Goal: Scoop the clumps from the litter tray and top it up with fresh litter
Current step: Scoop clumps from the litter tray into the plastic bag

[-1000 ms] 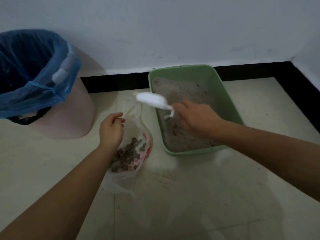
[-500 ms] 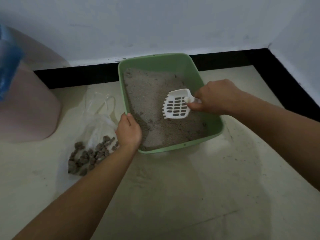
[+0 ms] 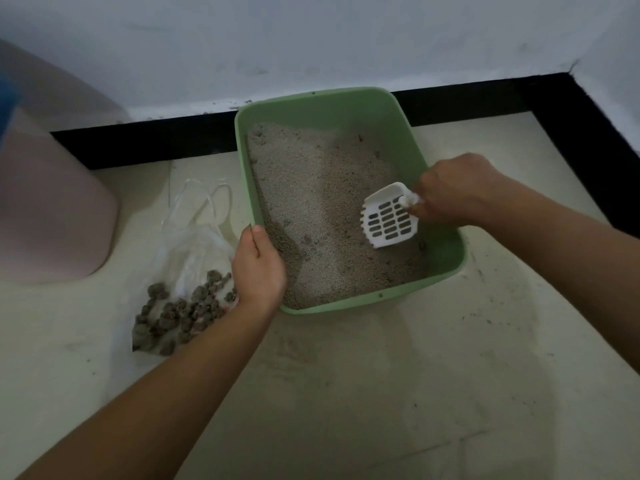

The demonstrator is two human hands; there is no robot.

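A green litter tray [image 3: 446, 271] stands on the floor against the black skirting, holding grey litter [image 3: 311, 202] with a few small dark bits. My right hand [image 3: 453, 190] grips the handle of a white slotted scoop [image 3: 388, 216], whose empty blade is over the litter at the tray's right side. My left hand [image 3: 258, 268] grips the tray's left rim, thumb inside. To the left of the tray, a clear plastic bag [image 3: 194, 244] lies on the floor with several dark clumps [image 3: 180, 313] in it.
A pink bin [image 3: 52, 202] with a blue liner [image 3: 8, 95] stands at far left. White walls meet in a corner at upper right above black skirting [image 3: 588, 126]. Litter dust and specks are scattered on the cream floor [image 3: 381, 393] in front of the tray.
My left hand let go of the bag and took the tray's left rim. My right hand swung the scoop from over the bag back into the tray, toward its right side.
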